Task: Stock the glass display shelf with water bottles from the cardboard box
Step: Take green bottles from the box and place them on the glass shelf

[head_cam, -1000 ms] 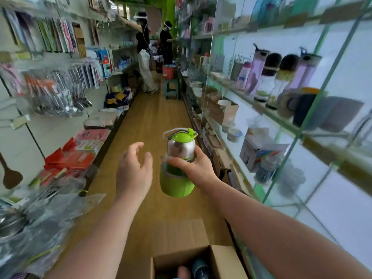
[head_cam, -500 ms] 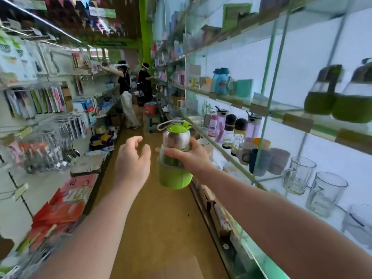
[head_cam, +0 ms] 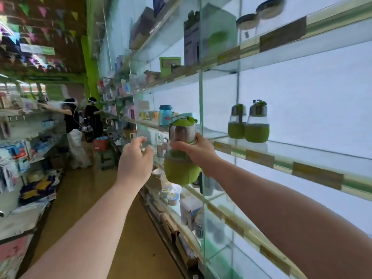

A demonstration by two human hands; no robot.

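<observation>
- The right hand (head_cam: pixel 198 151) grips a water bottle (head_cam: pixel 181 152) round its clear middle, fingers curled across the front and thumb up the right side, holding it upright in the air.
- That bottle has a green lid with a loop on top, a clear glass body and a green sleeve round its wide lower half, which hangs below the hand.
- The left hand (head_cam: pixel 135 160) is raised just to the left of the bottle, apart from it, fingers loosely bent and spread, holding nothing.
- To the right of the right hand and a little higher, two bottles (head_cam: pixel 248 124) of the same kind stand upright side by side, touching, on the glass display shelf (head_cam: pixel 261 154).
- The held bottle is out in front of that shelf's front edge, left of the upright glass divider (head_cam: pixel 201 109), and not resting on anything.
- Below the right forearm, lower glass shelves carry small tubs (head_cam: pixel 170 195) and a white carton (head_cam: pixel 190 213), blurred.
- Above the hands, higher shelves hold boxes and two lidded jars (head_cam: pixel 259 15).
- Beyond the left hand, down the aisle, two people in dark tops (head_cam: pixel 80 121) stand at the racks on the far side; the racks to the left of the left arm carry packaged goods too blurred to name.
</observation>
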